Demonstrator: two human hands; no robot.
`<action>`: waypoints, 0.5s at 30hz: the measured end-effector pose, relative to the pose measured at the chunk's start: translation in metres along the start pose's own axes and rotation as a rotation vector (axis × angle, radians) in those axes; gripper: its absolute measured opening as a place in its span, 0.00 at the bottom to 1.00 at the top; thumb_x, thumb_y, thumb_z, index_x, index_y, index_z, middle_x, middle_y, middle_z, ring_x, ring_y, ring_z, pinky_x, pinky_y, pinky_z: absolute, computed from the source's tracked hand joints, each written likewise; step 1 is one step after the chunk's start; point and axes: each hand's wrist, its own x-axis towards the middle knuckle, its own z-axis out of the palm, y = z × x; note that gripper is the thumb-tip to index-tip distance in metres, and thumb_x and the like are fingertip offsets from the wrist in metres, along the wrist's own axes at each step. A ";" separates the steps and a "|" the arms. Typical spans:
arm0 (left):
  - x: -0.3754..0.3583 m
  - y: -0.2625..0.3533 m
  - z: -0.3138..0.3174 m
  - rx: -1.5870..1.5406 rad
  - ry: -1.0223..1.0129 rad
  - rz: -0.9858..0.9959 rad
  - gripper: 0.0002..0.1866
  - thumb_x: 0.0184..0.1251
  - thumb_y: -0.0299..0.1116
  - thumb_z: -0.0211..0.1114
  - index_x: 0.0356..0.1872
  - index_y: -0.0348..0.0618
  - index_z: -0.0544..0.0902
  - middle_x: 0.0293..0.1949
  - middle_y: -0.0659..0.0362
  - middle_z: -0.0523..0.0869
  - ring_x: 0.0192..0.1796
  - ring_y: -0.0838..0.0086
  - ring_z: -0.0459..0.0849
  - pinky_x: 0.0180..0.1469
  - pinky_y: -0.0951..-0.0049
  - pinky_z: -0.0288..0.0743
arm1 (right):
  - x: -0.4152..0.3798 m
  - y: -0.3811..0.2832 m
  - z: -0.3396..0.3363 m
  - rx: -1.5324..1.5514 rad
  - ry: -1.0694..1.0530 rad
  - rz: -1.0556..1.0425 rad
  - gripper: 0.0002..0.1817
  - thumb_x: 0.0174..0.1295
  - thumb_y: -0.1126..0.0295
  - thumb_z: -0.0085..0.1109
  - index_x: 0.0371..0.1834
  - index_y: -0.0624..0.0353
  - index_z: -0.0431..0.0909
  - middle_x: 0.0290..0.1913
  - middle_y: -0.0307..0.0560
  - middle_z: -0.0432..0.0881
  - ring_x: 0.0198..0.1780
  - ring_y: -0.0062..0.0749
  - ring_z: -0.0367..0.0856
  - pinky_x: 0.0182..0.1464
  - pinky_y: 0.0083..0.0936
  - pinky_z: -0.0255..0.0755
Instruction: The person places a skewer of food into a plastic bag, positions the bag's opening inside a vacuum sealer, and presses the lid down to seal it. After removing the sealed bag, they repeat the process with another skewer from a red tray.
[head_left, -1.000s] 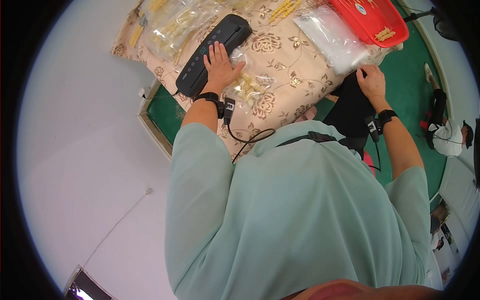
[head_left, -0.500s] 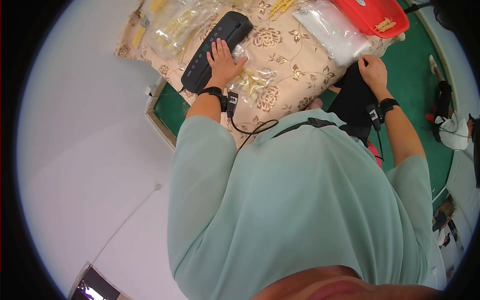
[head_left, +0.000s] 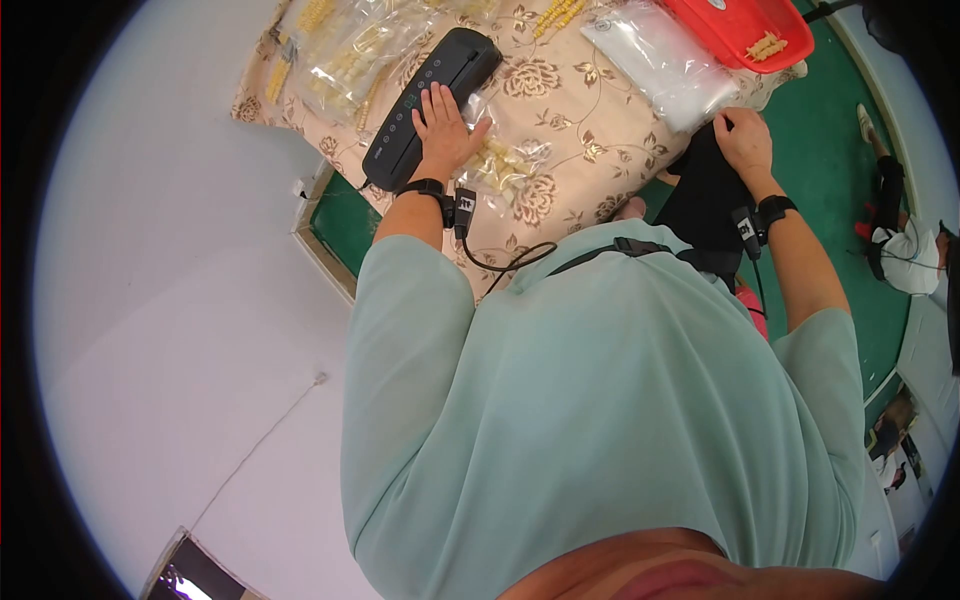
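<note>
My left hand (head_left: pixel 446 132) lies flat with fingers spread, its fingertips on the black vacuum sealer (head_left: pixel 405 140). Lit marks show on the sealer's control panel. Right beside the sealer, a clear plastic bag of pale yellow pieces (head_left: pixel 503 168) extends from under the edge of that hand. My right hand (head_left: pixel 744 140) rests at my black-clad knee, close to the table edge, with its fingers curled in and nothing visible in them. Near it is a stack of clear plastic bags (head_left: pixel 660 65).
A flowered cloth (head_left: pixel 590 110) covers the table. More filled clear bags (head_left: pixel 350 65) lie at the far left. Corn pieces (head_left: pixel 767 46) sit in a red basin (head_left: pixel 735 30) at the far right, and yellow corn (head_left: pixel 557 15) lies at the back. Another person (head_left: pixel 905 255) is off to the right.
The view has shifted very slightly. Both hands keep their places, the left on the sealer and the right at the knee.
</note>
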 end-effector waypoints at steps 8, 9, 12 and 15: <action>-0.001 -0.001 0.002 -0.014 0.039 0.025 0.55 0.62 0.67 0.49 0.73 0.29 0.41 0.76 0.44 0.39 0.78 0.53 0.33 0.73 0.45 0.27 | 0.001 0.004 0.003 0.005 0.041 -0.040 0.11 0.56 0.62 0.57 0.30 0.56 0.84 0.35 0.53 0.84 0.41 0.48 0.82 0.46 0.42 0.75; 0.000 -0.001 0.002 -0.007 0.038 0.022 0.55 0.62 0.67 0.49 0.73 0.29 0.41 0.76 0.44 0.39 0.78 0.53 0.33 0.73 0.45 0.27 | 0.001 0.005 0.003 0.005 0.039 -0.038 0.11 0.56 0.62 0.57 0.30 0.56 0.84 0.35 0.53 0.84 0.41 0.48 0.82 0.46 0.42 0.75; 0.000 0.000 0.000 0.005 0.029 0.016 0.55 0.62 0.67 0.50 0.73 0.29 0.41 0.76 0.44 0.39 0.78 0.53 0.33 0.73 0.45 0.27 | 0.002 0.003 0.001 -0.008 0.032 -0.054 0.10 0.56 0.62 0.57 0.30 0.56 0.84 0.35 0.53 0.84 0.41 0.48 0.82 0.46 0.42 0.75; 0.000 0.001 -0.001 0.001 0.018 0.009 0.55 0.62 0.67 0.50 0.73 0.29 0.41 0.76 0.44 0.39 0.78 0.53 0.33 0.73 0.45 0.27 | 0.002 0.002 0.000 0.002 0.031 -0.045 0.10 0.56 0.62 0.57 0.30 0.56 0.84 0.35 0.53 0.84 0.40 0.48 0.82 0.46 0.42 0.75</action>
